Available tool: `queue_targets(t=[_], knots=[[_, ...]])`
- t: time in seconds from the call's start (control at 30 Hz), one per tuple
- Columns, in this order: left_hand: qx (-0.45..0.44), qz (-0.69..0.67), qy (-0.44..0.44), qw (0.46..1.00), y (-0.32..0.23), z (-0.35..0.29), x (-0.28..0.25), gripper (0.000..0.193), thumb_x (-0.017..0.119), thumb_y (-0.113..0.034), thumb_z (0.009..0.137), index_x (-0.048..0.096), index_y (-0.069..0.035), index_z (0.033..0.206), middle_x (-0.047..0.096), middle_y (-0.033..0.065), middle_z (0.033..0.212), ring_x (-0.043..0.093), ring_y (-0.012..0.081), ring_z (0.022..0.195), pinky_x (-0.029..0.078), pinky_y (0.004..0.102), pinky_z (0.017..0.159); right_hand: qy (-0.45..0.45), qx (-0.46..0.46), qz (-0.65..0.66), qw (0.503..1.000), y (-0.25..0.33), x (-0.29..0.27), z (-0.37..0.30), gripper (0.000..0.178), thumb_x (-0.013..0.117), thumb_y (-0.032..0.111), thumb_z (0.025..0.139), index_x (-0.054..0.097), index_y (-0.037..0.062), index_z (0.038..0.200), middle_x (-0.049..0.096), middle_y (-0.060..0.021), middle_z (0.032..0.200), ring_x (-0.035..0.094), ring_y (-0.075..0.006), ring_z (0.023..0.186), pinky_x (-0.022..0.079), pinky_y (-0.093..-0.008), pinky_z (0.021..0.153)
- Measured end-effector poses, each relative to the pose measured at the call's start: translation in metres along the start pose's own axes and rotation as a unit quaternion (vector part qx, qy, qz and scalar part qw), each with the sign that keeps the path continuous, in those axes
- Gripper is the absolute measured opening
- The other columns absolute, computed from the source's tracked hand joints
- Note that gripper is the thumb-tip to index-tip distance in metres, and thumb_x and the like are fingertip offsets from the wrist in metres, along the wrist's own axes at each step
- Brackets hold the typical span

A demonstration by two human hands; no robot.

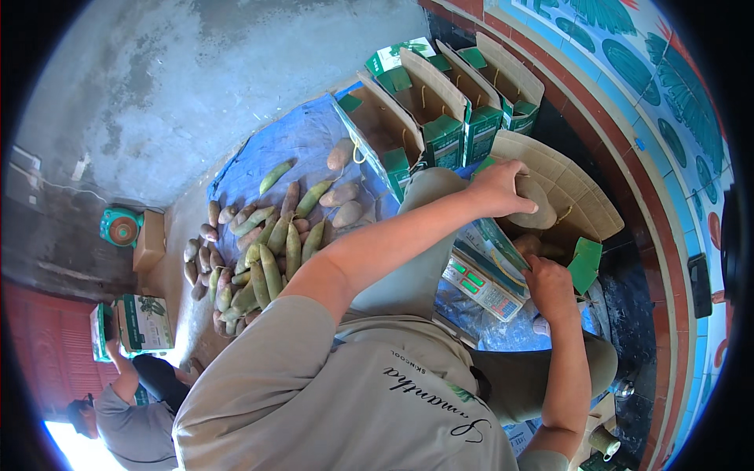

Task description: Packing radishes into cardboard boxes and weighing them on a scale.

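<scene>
My left hand (pixel 503 192) is wrapped round a large, brownish, oval root vegetable (pixel 536 206), held at the mouth of an open cardboard carton (pixel 577 169). Part of that vegetable is hidden by my fingers. My right hand (pixel 550 284) grips the near edge of the same carton, beside its green flap (pixel 584 265). More brown vegetables (pixel 542 245) lie inside, mostly in shadow. Beside the carton is a digital scale (pixel 483 289) with lit green displays; whether the carton rests on it I cannot tell.
Several open green cartons (pixel 408 102) stand in a row ahead. Green and brown long vegetables (pixel 271 267) are heaped on a blue tarp (pixel 259 157) at left. Another person (pixel 133 424) handles a green-and-white carton (pixel 145 322) at far left. A tiled wall (pixel 660 102) curves along the right.
</scene>
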State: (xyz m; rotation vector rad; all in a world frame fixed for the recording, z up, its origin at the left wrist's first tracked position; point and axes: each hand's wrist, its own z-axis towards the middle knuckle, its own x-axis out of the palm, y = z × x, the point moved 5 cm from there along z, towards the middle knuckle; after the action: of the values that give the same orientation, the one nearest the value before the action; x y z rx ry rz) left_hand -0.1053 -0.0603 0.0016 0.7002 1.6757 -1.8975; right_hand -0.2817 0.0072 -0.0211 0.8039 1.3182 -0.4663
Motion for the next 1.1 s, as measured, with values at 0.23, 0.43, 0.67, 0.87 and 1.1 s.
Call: queue_targets(t=[0.23, 0.43, 0.67, 0.87, 1.1], knots=[[0.085, -0.071, -0.141, 0.984, 0.015, -0.013, -0.031, 0.044, 0.066, -0.016, 0.073, 0.053, -0.002, 0.113, 0.058, 0.0132, 0.106, 0.058, 0.0236, 0.097, 0.047, 0.0328, 0.081, -0.002, -0.018, -0.003, 1.000, 0.001, 0.001, 0.000, 0.014, 0.063, 0.015, 0.076, 0.057, 0.0053, 0.084, 0.060, -0.0111, 0.074, 0.060, -0.0282, 0.073, 0.048, -0.0388, 0.065], [0.071, -0.075, -0.261, 0.960, 0.061, -0.064, -0.103, 0.033, 0.064, -0.011, 0.074, 0.058, -0.003, 0.105, 0.059, 0.0142, 0.100, 0.058, 0.0259, 0.092, 0.047, 0.0338, 0.078, -0.009, -0.020, 0.006, 1.000, 0.004, 0.003, 0.001, 0.014, 0.062, 0.014, 0.076, 0.057, 0.0054, 0.085, 0.059, -0.0116, 0.074, 0.060, -0.0289, 0.073, 0.048, -0.0399, 0.066], [-0.048, 0.156, -0.200, 0.966, 0.192, -0.159, -0.118, 0.025, 0.062, -0.014, 0.073, 0.058, -0.002, 0.095, 0.059, 0.0187, 0.095, 0.057, 0.0354, 0.090, 0.047, 0.0412, 0.077, -0.009, -0.005, 0.010, 1.000, 0.004, -0.001, 0.001, 0.015, 0.062, 0.014, 0.077, 0.058, 0.0055, 0.089, 0.060, -0.0117, 0.076, 0.060, -0.0295, 0.073, 0.048, -0.0400, 0.066], [-0.326, 0.242, 0.014, 0.914, 0.324, -0.286, -0.066, 0.032, 0.057, -0.031, 0.077, 0.060, -0.010, 0.101, 0.060, 0.0152, 0.105, 0.058, 0.0321, 0.097, 0.047, 0.0414, 0.082, -0.011, -0.002, 0.014, 1.000, 0.008, -0.004, 0.003, 0.017, 0.062, 0.014, 0.077, 0.059, 0.0062, 0.092, 0.061, -0.0120, 0.078, 0.060, -0.0293, 0.075, 0.047, -0.0399, 0.066], [-0.424, 0.254, 0.297, 0.817, 0.370, -0.411, 0.011, 0.040, 0.061, -0.030, 0.074, 0.060, -0.010, 0.107, 0.060, 0.0150, 0.108, 0.057, 0.0329, 0.100, 0.047, 0.0416, 0.083, 0.007, 0.024, 0.040, 0.999, 0.008, -0.005, 0.006, 0.021, 0.061, 0.012, 0.078, 0.060, 0.0049, 0.097, 0.062, -0.0151, 0.084, 0.059, -0.0326, 0.079, 0.047, -0.0408, 0.069]])
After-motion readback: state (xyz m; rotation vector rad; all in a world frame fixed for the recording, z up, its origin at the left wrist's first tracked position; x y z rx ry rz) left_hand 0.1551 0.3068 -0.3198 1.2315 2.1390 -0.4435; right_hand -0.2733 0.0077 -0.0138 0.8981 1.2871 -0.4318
